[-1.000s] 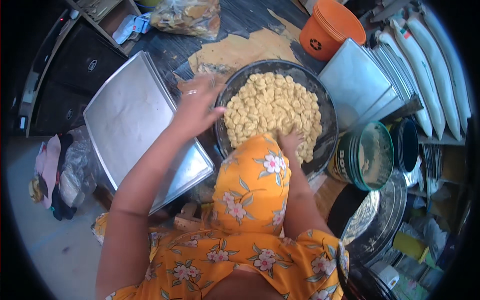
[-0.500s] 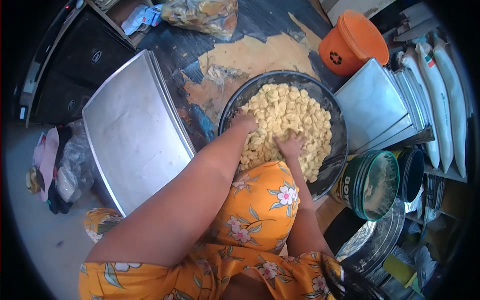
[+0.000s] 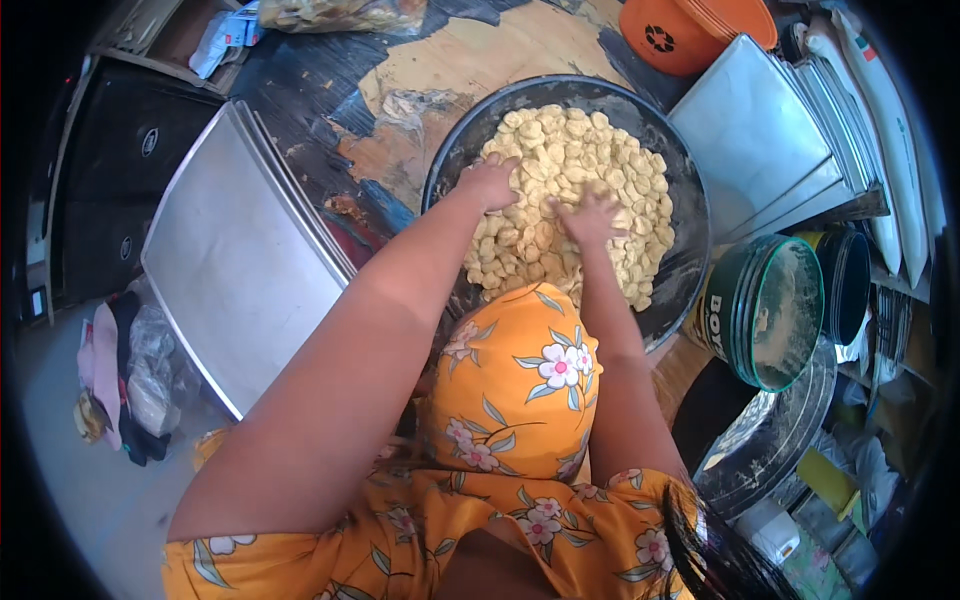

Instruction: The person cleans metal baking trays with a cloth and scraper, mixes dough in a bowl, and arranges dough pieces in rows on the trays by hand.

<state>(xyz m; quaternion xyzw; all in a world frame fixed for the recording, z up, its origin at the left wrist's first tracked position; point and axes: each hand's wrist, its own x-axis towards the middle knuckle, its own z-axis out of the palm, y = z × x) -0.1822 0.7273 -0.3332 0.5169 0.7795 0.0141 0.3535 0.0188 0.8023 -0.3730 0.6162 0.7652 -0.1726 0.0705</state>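
Observation:
A wide black basin (image 3: 686, 235) holds a heap of pale yellow dough lumps (image 3: 550, 140), small and rounded. At the heap's left side, my left hand (image 3: 490, 183) rests with its fingers stretched over the lumps, close to the basin's wall. My right hand (image 3: 592, 217) lies on the middle of the heap, fingers spread and slightly blurred. Neither hand shows a lump gripped in it. Orange flowered cloth hides the basin's near edge.
Metal sheet trays (image 3: 240, 260) lean at the left, and more trays (image 3: 750, 130) stand at the right. An orange bucket (image 3: 660, 35) is at the far right. Nearer stand a green bucket (image 3: 765, 315) with powdery residue and a black tub (image 3: 790, 450).
The whole view has shifted, so the basin sits higher in the picture. My left hand's fingers, partly sunk among the lumps before, now lie stretched on top. My right hand stays spread on the heap.

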